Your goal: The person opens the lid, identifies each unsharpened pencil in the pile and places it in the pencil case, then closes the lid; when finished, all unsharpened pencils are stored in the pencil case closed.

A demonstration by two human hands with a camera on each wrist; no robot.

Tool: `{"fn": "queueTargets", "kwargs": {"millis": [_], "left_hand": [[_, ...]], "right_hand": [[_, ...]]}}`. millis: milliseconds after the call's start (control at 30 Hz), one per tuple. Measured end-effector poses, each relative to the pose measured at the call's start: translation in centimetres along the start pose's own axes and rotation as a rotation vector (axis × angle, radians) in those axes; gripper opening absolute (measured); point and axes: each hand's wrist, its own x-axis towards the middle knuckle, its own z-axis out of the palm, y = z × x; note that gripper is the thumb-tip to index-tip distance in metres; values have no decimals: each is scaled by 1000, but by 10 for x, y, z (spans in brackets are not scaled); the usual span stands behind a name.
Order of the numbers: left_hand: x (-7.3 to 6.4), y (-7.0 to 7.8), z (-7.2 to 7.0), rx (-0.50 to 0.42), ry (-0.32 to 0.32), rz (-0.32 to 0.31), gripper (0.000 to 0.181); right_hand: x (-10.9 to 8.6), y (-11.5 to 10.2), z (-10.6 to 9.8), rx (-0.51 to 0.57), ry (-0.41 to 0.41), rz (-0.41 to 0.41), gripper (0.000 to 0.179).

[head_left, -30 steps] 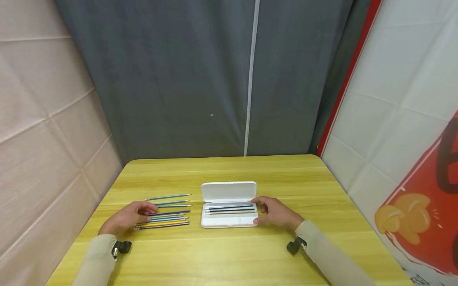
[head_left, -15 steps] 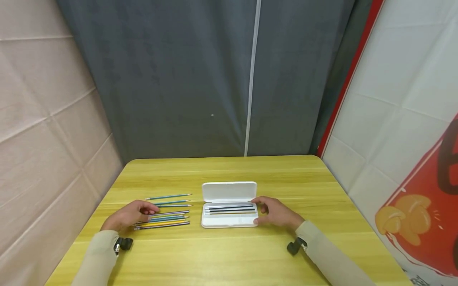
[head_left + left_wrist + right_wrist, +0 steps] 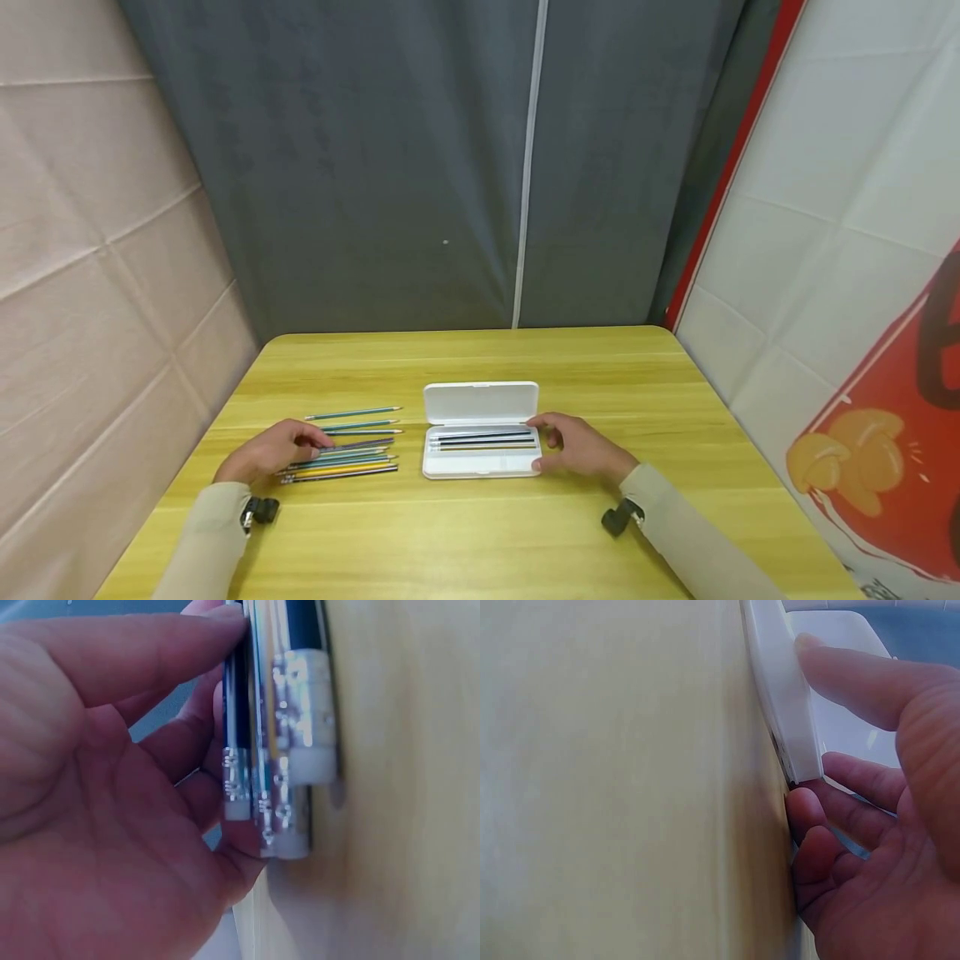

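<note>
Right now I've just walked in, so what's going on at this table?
A person's left hand pinches a dark pencil, with more loose pencils beside it on the table. The right hand holds the right end of an open white case, and a few pencils lie inside. I can't tell whether the dark pencil is lifted.

Head: fwd/dn; wrist vws: nr hands (image 3: pixel 581 445).

I wear a plain beige left sleeve (image 3: pixel 201 542) at the lower left of the frame and a matching right sleeve (image 3: pixel 697 537) at the lower right, their cuffs bearing a small, blocky black left camera (image 3: pixel 264 510) and right camera (image 3: pixel 615 521), with shiny pale bits beside them.
</note>
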Motion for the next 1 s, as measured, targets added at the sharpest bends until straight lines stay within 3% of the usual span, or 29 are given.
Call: {"fn": "queueTargets", "kwargs": {"millis": [200, 400, 1000], "left_hand": [[2, -2, 2, 70, 52, -3, 23], [5, 10, 6, 88, 137, -31, 24], [14, 52, 22, 159, 164, 102, 26]], "right_hand": [[0, 0, 0, 4, -5, 4, 69], [-1, -2, -1, 6, -7, -5, 68], [-1, -4, -1, 2, -3, 11, 71]]}}
